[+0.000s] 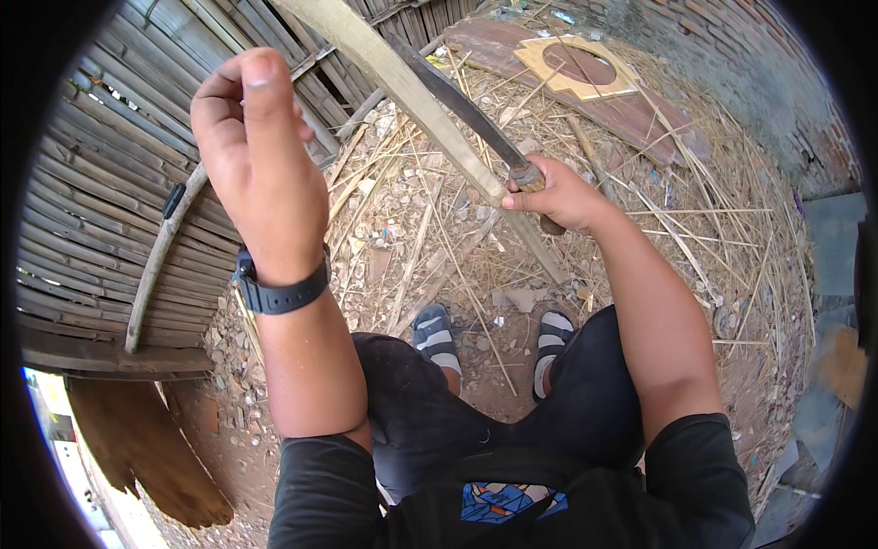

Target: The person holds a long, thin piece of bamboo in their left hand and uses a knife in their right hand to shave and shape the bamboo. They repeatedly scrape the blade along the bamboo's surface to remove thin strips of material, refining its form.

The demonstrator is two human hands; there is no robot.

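Pointing up-left: machete (474, 117), wooden strip (425, 108) nearly parallel.

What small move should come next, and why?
Perhaps bring the left hand onto the wooden strip to steady it: that hand is raised apart, while the right hand holds the long knife by its handle, thumb seemingly against the strip.

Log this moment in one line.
Left hand: raised, curled | Right hand: gripping machete, thumb at wooden strip | Ground: straw-strewn
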